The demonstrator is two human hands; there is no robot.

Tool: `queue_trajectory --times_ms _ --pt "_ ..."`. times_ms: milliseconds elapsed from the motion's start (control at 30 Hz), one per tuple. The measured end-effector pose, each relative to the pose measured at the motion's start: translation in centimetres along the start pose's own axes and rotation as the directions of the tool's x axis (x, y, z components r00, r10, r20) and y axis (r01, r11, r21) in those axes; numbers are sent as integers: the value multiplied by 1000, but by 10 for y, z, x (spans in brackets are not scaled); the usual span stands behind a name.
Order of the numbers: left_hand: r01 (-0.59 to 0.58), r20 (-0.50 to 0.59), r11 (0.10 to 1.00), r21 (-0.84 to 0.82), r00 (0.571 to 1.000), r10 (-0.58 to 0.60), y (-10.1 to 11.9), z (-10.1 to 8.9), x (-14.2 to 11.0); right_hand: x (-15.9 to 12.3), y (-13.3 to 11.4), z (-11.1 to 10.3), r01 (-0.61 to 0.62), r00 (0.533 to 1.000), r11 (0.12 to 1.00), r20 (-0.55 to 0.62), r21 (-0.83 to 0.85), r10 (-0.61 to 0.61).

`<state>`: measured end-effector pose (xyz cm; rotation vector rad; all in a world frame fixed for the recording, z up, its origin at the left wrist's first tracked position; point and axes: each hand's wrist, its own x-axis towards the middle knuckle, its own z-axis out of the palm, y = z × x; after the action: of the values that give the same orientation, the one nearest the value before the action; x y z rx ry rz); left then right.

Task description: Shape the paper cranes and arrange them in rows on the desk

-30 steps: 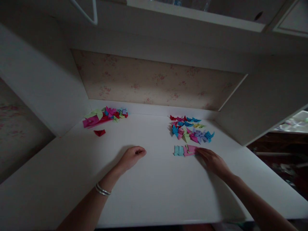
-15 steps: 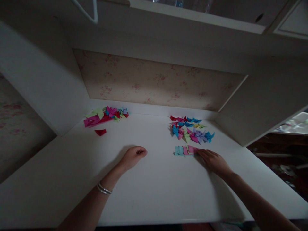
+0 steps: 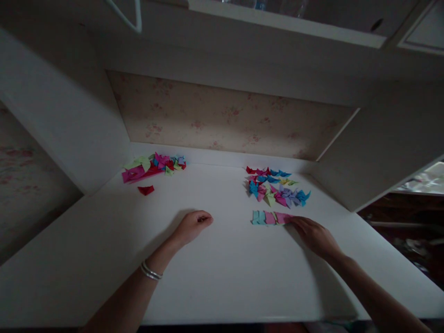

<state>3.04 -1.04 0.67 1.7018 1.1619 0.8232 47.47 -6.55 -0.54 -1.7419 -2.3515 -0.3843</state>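
My right hand (image 3: 314, 236) pinches the right end of a pink folded paper (image 3: 283, 218) lying on the white tabletop. This paper ends a short row with light teal folded papers (image 3: 258, 217) at its left and a thin green strip showing among the pink. Curled and closed, my left hand (image 3: 193, 226) rests on the tabletop to the left of the row; nothing shows in its fingers. Behind the row sit several colourful origami pieces (image 3: 279, 196), blue, pink, green, lilac and red.
At the back left is a heap of folded papers (image 3: 163, 162), with a red folded piece (image 3: 146, 190) in front of it. White side panels (image 3: 367, 152) flank the tabletop (image 3: 222, 273), and a shelf (image 3: 284, 23) hangs above. Floral wallpaper (image 3: 229, 115) covers the back.
My right hand has shifted slightly to the right with the pink paper, and more of the pink shows in the row. My left hand has stayed nearly still.
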Motion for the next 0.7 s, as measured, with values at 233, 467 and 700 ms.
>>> queue_trajectory --times_ms 233,467,700 --pt "-3 -5 1000 27 1000 3 3 0 -1 16 -1 -6 12 999 993 51 121 -18" --pt "-5 -8 1000 0 1000 5 3 -1 0 38 0 -8 -66 976 980 216 190 24" --pt "9 2 1000 -12 1000 -9 3 -1 0 46 7 -11 -91 970 976 239 196 42"
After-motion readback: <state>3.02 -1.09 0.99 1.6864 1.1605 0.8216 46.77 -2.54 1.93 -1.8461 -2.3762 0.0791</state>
